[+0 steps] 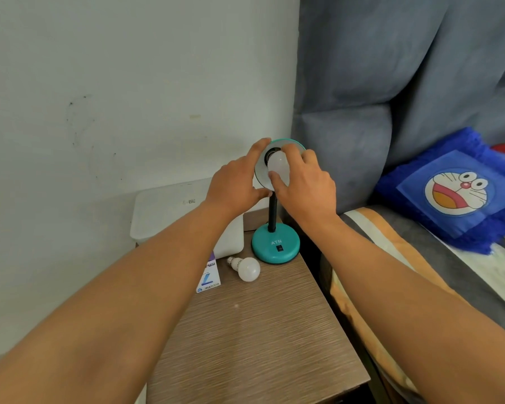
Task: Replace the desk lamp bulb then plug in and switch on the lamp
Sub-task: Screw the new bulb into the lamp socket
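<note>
A teal desk lamp stands at the back of a wooden bedside table, its round base [275, 245] carrying a black switch and a black flexible neck. The lamp shade [261, 167] is tilted towards me. My left hand [235, 183] grips the shade's left rim. My right hand [302, 182] is closed around a white bulb [277, 163] that sits at the socket inside the shade. A second white bulb [247, 268] lies loose on the table in front of the base. Beside it lies a bulb box [209, 279]. No plug or cord is in view.
A white plastic container [164, 214] stands at the table's back left against the wall. The wooden table top [260, 330] stretches towards me. A bed with a blue cartoon cushion [455, 193] and a grey padded headboard [347, 147] lies to the right.
</note>
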